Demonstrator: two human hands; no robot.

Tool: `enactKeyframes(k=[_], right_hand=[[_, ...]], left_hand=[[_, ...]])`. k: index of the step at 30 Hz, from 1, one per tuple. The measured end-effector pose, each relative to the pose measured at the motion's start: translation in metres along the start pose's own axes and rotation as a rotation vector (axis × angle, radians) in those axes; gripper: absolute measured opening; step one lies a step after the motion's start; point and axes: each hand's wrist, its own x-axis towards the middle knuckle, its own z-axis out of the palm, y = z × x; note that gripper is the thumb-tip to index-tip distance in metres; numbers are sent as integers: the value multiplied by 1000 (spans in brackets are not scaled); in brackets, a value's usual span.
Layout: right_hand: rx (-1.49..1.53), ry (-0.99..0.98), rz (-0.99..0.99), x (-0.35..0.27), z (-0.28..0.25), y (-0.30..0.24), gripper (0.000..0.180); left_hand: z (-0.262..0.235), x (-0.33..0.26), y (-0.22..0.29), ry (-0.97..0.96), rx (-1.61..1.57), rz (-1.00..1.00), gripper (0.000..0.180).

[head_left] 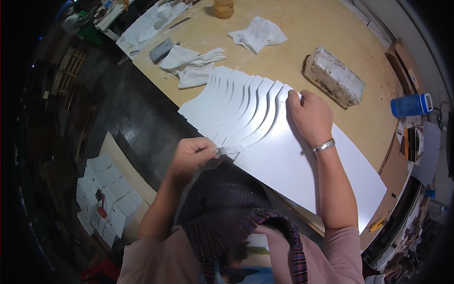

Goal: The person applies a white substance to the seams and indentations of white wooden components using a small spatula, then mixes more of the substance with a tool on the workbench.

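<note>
A fanned stack of white panels (246, 102) with curved ends lies across the near side of the table, overlapping like steps. The uppermost panel (293, 156) is long and flat and reaches toward the right. My left hand (196, 154) is closed at the stack's near edge, pinching a thin grey-white strip (231, 149). The strip's far end lies against the edge of a panel; its material is unclear. At the far edge of the uppermost panel, my right hand (310, 116) has its fingers curled and its thumb on the panel's corner.
The tan table (283, 61) also bears a rough whitish block (335, 75), crumpled white cloths (259, 34), a grey block (161, 50) and an amber jar (223, 8). A blue bottle (410, 105) and yellow cutter (377, 225) are at right. White boxy pieces (111, 189) stand lower left.
</note>
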Motion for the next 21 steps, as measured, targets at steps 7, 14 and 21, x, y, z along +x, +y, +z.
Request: enactKeyframes(k=[7, 14, 21], right_hand=[[6, -6, 3, 0, -1, -1, 44], [-3, -15, 10, 1, 0, -1, 45], [-15, -14, 2, 0, 1, -1, 46]], left_hand=[[8, -4, -4, 55, -28, 14, 17], [9, -10, -8, 83, -26, 1, 18], [6, -14, -12, 115, -16, -24, 19]])
